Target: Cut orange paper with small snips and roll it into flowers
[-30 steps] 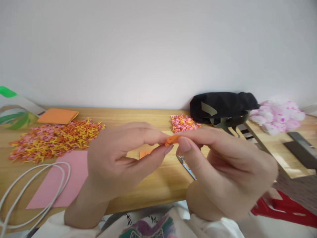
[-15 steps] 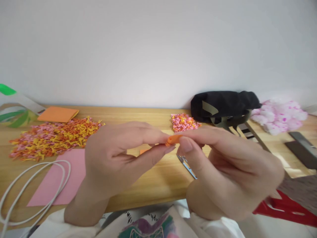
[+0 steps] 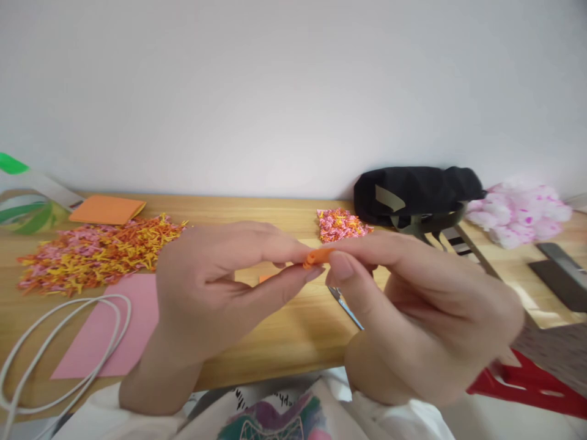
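Held pc (image 3: 320, 257) org; big pile (image 3: 101, 253) pink/org/yel mix; sheet (image 3: 101, 327) plain pink; bag (image 3: 426, 190) blk w/ olive patch (image 3: 389, 198); fluffy heap (image 3: 518, 215) wht w/ pink blotches; counter (image 3: 270, 342) lt-brn woodgrain.

Prob. home craft spot: wood tbl (image 3: 275, 351) w/ multicol. bits (image 3: 101, 253), bag (image 3: 422, 189).

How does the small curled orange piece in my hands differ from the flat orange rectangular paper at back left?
The small curled orange piece is far smaller than the flat orange rectangular paper. Your left hand and right hand pinch the piece in the air; the paper lies on the wooden table. Both are orange.
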Motion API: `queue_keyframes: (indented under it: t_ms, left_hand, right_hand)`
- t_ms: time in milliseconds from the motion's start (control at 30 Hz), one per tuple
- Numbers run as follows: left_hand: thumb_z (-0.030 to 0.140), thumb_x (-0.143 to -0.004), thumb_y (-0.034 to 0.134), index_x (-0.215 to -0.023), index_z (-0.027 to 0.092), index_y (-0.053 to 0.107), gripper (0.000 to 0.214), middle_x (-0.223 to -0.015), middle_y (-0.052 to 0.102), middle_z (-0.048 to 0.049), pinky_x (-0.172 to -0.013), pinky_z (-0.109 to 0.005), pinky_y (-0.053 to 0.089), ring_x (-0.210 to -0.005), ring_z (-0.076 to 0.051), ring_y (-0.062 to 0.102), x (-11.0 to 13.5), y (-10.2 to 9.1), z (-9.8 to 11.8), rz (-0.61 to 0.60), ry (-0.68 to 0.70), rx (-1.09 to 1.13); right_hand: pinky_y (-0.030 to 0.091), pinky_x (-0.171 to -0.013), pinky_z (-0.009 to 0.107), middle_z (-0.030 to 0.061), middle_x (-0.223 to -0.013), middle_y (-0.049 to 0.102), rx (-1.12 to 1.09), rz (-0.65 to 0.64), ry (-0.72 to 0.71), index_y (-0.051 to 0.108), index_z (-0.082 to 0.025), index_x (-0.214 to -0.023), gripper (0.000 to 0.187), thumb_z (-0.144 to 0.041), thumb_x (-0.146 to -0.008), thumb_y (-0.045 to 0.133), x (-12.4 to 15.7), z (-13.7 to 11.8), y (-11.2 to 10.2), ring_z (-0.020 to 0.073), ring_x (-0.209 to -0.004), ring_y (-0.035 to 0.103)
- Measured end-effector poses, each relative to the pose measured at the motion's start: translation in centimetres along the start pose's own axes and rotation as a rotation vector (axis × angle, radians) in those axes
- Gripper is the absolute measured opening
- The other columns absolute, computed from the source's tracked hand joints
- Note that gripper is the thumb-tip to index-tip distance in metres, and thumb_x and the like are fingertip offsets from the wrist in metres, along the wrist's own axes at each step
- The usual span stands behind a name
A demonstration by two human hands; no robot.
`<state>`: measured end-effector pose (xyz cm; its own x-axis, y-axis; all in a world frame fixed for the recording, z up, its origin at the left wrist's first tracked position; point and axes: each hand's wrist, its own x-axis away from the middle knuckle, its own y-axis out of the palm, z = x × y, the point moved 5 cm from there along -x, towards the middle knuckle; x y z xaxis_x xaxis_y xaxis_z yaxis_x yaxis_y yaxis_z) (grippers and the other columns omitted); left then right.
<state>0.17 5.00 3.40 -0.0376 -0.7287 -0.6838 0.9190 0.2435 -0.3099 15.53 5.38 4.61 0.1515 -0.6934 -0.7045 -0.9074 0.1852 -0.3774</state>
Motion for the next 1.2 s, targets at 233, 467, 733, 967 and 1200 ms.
queue_keyframes:
  t_ms: [233, 467, 733, 967, 1200]
  left_hand:
    - [0.016, -0.083, 0.068, -0.073, 0.032, 0.074, 0.02, -0.065, 0.073, 0.0055, -0.047, -0.028, 0.055, -0.054, -0.014, 0.066, -0.1, -0.1, 0.1, 0.001, -0.011, -0.027]
    - [0.015, -0.081, 0.071, -0.075, 0.031, 0.073, 0.017, -0.065, 0.073, 0.0068, -0.048, -0.027, 0.054, -0.054, -0.012, 0.065, 0.0, -0.2, 0.0, 0.02, -0.005, -0.006]
    - [0.021, -0.079, 0.076, -0.076, 0.033, 0.074, 0.012, -0.066, 0.072, 0.006, -0.047, -0.03, 0.051, -0.056, -0.015, 0.065, 0.3, -0.2, -0.4, 0.044, -0.017, -0.016]
    - [0.024, -0.077, 0.079, -0.086, 0.035, 0.075, 0.015, -0.072, 0.073, 0.0058, -0.052, -0.032, 0.054, -0.059, -0.016, 0.067, 0.4, 0.0, -0.7, 0.009, -0.024, 0.003]
    - [0.025, -0.084, 0.072, -0.089, 0.033, 0.075, 0.011, -0.07, 0.073, 0.0027, -0.047, -0.032, 0.051, -0.061, -0.018, 0.068, 0.5, 0.3, -0.9, 0.015, -0.02, -0.015]
  right_hand:
    - [0.056, -0.053, 0.025, -0.0027, -0.078, 0.076, 0.028, -0.019, 0.002, 0.074, -0.028, -0.085, 0.009, -0.019, -0.084, 0.071, 0.1, 0.0, 0.1, 0.0131, -0.067, 0.069]
    - [0.055, -0.047, 0.025, -0.0008, -0.072, 0.076, 0.0, -0.027, 0.013, 0.074, -0.027, -0.081, 0.01, -0.018, -0.084, 0.07, 0.0, 0.0, 0.1, 0.0145, -0.06, 0.068]
    - [0.055, -0.048, 0.024, -0.0017, -0.073, 0.076, -0.008, -0.028, -0.006, 0.074, -0.027, -0.084, 0.013, -0.014, -0.083, 0.07, 0.0, -0.2, 0.1, 0.0141, -0.064, 0.07]
    - [0.053, -0.048, 0.022, -0.0041, -0.069, 0.074, -0.134, 0.003, 0.011, 0.071, -0.02, -0.083, 0.019, -0.002, -0.08, 0.068, -0.3, 0.1, 0.3, 0.0105, -0.062, 0.067]
    - [0.046, -0.04, 0.02, -0.0067, -0.062, 0.071, -0.109, 0.006, 0.043, 0.068, -0.021, -0.079, 0.018, -0.003, -0.08, 0.068, -0.5, 0.2, 0.5, 0.006, -0.049, 0.059]
